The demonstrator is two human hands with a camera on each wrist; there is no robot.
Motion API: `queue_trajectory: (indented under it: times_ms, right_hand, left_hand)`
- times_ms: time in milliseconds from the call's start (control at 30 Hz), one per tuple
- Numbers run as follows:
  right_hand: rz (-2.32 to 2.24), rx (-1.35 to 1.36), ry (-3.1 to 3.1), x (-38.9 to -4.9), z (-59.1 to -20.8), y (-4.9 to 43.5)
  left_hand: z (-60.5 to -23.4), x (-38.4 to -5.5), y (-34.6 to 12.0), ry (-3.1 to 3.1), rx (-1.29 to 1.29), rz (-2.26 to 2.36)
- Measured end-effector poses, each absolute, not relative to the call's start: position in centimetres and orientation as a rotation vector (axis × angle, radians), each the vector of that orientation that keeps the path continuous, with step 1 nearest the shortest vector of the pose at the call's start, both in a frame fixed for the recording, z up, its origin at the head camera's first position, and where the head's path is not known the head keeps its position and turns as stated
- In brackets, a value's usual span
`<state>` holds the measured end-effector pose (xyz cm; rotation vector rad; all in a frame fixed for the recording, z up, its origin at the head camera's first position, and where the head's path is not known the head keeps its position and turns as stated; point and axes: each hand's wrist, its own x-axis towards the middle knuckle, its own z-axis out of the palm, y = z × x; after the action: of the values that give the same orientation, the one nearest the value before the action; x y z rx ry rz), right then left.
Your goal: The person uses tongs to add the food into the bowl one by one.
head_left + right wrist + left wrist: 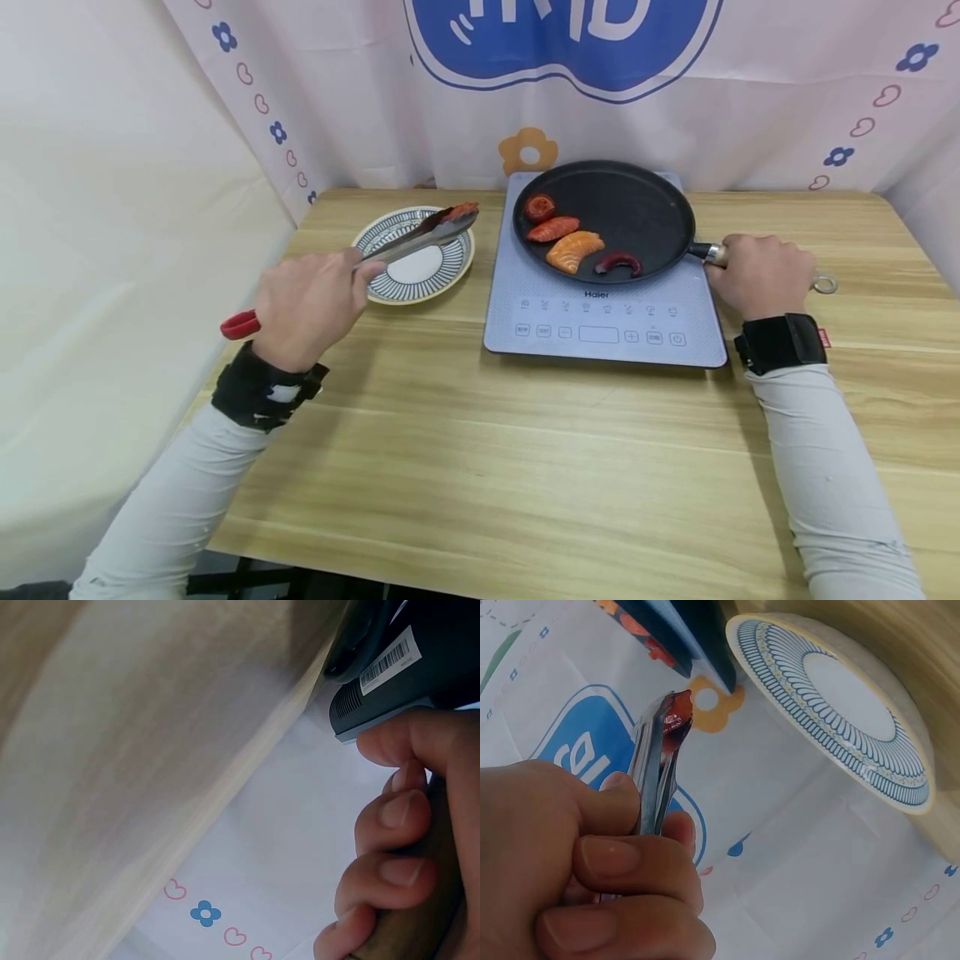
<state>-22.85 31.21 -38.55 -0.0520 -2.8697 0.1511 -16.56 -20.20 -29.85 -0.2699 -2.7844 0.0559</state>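
My left hand (313,304) grips a pair of red-handled metal tongs (427,240). Pinched in the tong tips is a reddish food piece (462,210), above the right side of a blue-patterned plate (414,268). The left wrist view shows the piece (678,712) between the two metal arms. My right hand (767,273) holds the handle (420,919) of a black frying pan (630,208), fingers wrapped around it. Along the pan's left and front lie a round red piece (539,207), a red oblong piece (553,229), an orange striped slice (574,251) and a dark red curved piece (618,263).
The pan stands on a flat Haier induction cooker (540,300) with touch buttons along its front. Both are on a wooden table (480,467). A printed cloth (360,108) hangs behind the table's back edge, and a pale wall (127,208) rises at the left.
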Motion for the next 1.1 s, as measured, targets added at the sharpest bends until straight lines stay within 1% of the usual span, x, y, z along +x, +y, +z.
queue_trajectory:
  times_ms: [533,1100]
  right_hand:
    - [0.156,-0.059,-2.882,-22.8,-38.5,31.2]
    - [0.158,-0.051,-2.879,-22.7,-38.4,31.1]
  left_hand:
    - [-29.4,-16.3,-18.4,-2.706,-0.310,0.092]
    - [-29.1,-16.7,-16.7,-2.767,-0.339,0.062]
